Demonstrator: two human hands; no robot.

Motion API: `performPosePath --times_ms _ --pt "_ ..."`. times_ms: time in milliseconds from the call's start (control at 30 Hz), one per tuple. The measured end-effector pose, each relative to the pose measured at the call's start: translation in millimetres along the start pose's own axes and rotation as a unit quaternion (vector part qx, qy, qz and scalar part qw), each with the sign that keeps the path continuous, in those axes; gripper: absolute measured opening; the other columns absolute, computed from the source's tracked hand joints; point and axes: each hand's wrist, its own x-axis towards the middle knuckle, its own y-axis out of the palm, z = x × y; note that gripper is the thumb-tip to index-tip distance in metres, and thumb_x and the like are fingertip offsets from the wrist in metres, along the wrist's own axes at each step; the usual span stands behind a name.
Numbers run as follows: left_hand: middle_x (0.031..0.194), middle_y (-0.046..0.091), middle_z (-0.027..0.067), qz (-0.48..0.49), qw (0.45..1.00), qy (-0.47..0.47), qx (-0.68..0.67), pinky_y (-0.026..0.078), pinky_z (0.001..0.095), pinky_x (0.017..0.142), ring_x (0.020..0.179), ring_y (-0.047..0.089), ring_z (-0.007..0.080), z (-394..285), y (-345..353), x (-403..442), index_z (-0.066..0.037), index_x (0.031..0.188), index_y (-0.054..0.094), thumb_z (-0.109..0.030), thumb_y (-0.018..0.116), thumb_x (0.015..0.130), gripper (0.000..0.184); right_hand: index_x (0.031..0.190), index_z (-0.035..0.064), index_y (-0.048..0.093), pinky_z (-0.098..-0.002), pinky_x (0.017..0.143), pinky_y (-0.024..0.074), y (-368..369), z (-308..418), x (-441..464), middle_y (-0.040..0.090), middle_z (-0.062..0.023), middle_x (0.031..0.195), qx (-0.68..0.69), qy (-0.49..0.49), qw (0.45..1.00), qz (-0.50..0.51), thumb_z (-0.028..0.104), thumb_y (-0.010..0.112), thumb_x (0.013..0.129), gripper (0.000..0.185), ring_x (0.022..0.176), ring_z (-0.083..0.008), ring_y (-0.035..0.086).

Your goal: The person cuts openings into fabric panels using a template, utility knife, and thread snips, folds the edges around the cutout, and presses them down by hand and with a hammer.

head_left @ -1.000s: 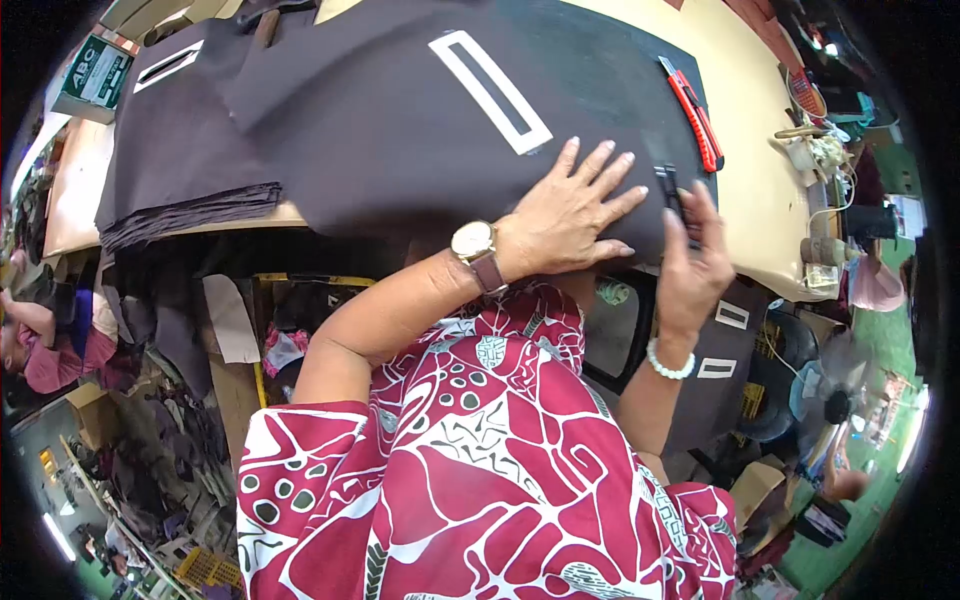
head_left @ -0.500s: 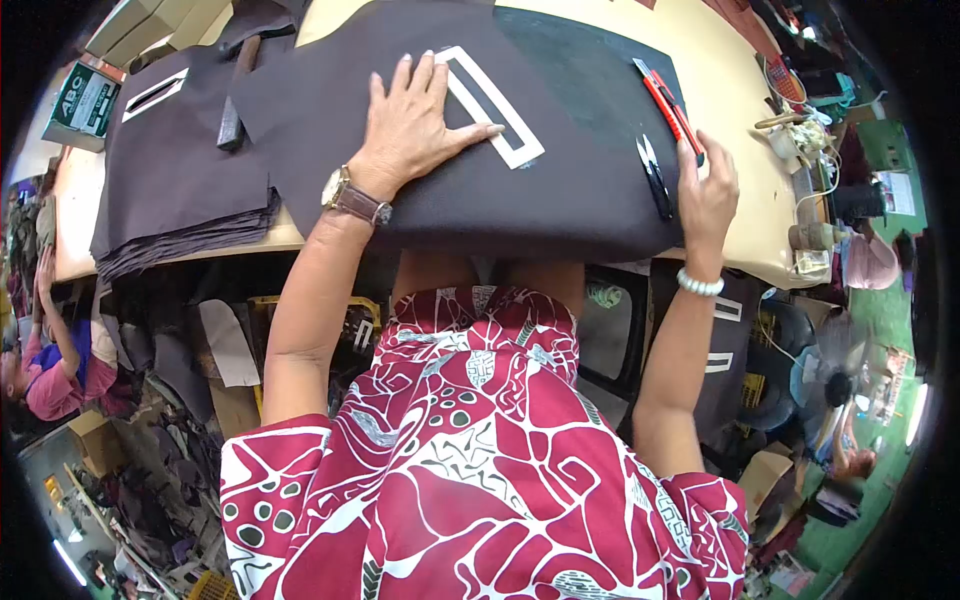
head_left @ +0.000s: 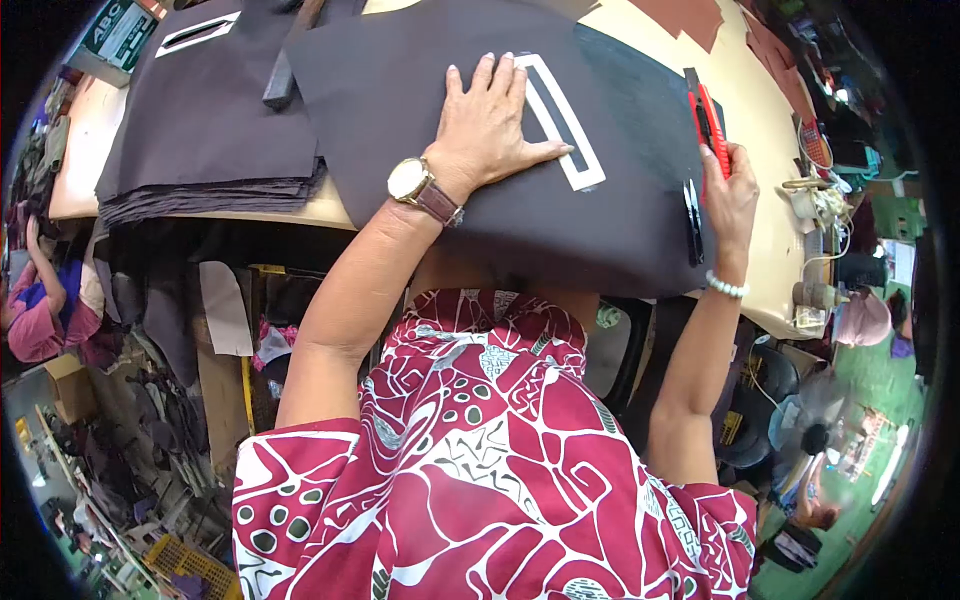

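Note:
My left hand (head_left: pixel 488 130) lies flat with fingers spread on a dark brown fabric piece (head_left: pixel 400 80). Its fingertips and thumb touch the white rectangular frame (head_left: pixel 584 158) on that fabric. At the right edge of the dark board (head_left: pixel 640 85), my right hand (head_left: pixel 732 195) has its fingers closed round the lower end of a red utility knife (head_left: pixel 708 125). The knife's tip points away from me. Black thread snips (head_left: pixel 693 225) with bright blades lie on the fabric just left of my right wrist.
A stack of dark fabric (head_left: pixel 220 130) with another white frame (head_left: pixel 198 34) lies at the left. Near it are a hammer (head_left: pixel 281 80) and a green ABC box (head_left: pixel 112 38). A basket (head_left: pixel 815 145) stands right. Another person (head_left: pixel 45 310) is at the far left.
The black snips have left my right hand and lie on the fabric. My right hand has closed on the red knife. My left hand has moved away from the right hand, onto the white frame's left side.

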Motion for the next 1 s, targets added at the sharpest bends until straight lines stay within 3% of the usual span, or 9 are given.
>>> performPosePath --times_ms 67,133,200,300,400,567,1000 --pt "0.140 0.035 0.0208 0.003 1.000 -0.001 -0.005 0.025 0.0575 0.104 0.133 0.029 0.0331 -0.6 -1.0 0.0 0.004 0.133 0.038 -0.080 0.047 0.069 0.107 0.102 0.0007 0.058 -0.0303 0.059 0.0462 7.2 27.9 -18.7 0.061 -0.0119 0.073 0.072 0.013 0.996 0.043 0.020 0.060 0.087 0.025 0.063 -0.0147 0.057" --pt "0.140 0.035 0.0209 0.013 1.000 0.000 -0.011 0.024 0.0577 0.104 0.133 0.029 0.0332 -1.3 -5.8 0.2 0.005 0.133 0.038 -0.082 0.047 0.067 0.109 0.108 0.0010 0.057 -0.0308 0.058 0.0469 23.3 50.2 -37.8 0.062 -0.0107 0.075 0.118 -0.074 0.990 0.034 0.015 0.058 0.088 0.025 0.063 -0.0133 0.056" --pt "0.140 0.035 0.0212 0.010 1.000 -0.001 -0.014 0.024 0.0581 0.104 0.133 0.029 0.0335 -1.3 -3.6 0.2 0.006 0.133 0.039 -0.084 0.049 0.062 0.115 0.122 0.0042 0.054 -0.0320 0.069 0.0506 35.0 66.2 -48.6 0.067 -0.0157 0.092 0.150 -0.090 0.983 0.052 0.010 0.059 0.087 0.036 0.075 -0.0171 0.064" --pt "0.141 0.034 0.0214 0.012 1.000 -0.001 -0.022 0.023 0.0581 0.104 0.133 0.029 0.0336 -1.9 -6.6 -0.5 0.006 0.133 0.038 -0.085 0.050 0.060 0.116 0.125 0.0055 0.054 -0.0328 0.076 0.0509 49.3 75.5 -50.2 0.064 -0.0209 0.105 0.173 -0.112 0.977 0.054 0.006 0.060 0.084 0.041 0.091 -0.0264 0.066" --pt "0.141 0.034 0.0213 0.021 1.000 -0.005 -0.022 0.023 0.0580 0.104 0.134 0.028 0.0335 -1.7 -7.5 0.0 0.006 0.133 0.037 -0.084 0.050 0.060 0.117 0.124 0.0061 0.055 -0.0331 0.078 0.0505 62.4 74.2 -45.3 0.064 -0.0212 0.103 0.170 -0.182 0.968 0.029 0.005 0.060 0.083 0.041 0.092 -0.0291 0.065" --pt "0.142 0.033 0.0211 0.018 0.999 -0.007 -0.025 0.023 0.0583 0.104 0.134 0.028 0.0335 -1.0 -7.7 0.3 0.006 0.134 0.035 -0.083 0.052 0.060 0.117 0.121 0.0074 0.058 -0.0370 0.068 0.0493 73.9 74.7 -43.1 0.064 -0.0203 0.088 0.175 -0.200 0.963 0.042 0.004 0.061 0.081 0.040 0.076 -0.0309 0.065" --pt "0.141 0.034 0.0210 0.010 1.000 -0.006 -0.025 0.025 0.0581 0.104 0.133 0.029 0.0337 -1.4 -4.3 0.4 0.003 0.135 0.036 -0.083 0.054 0.058 0.117 0.118 0.0064 0.059 -0.0400 0.068 0.0491 78.6 72.5 -36.2 0.063 -0.0210 0.082 0.117 -0.219 0.968 0.049 0.007 0.059 0.081 0.037 0.074 -0.0350 0.063"
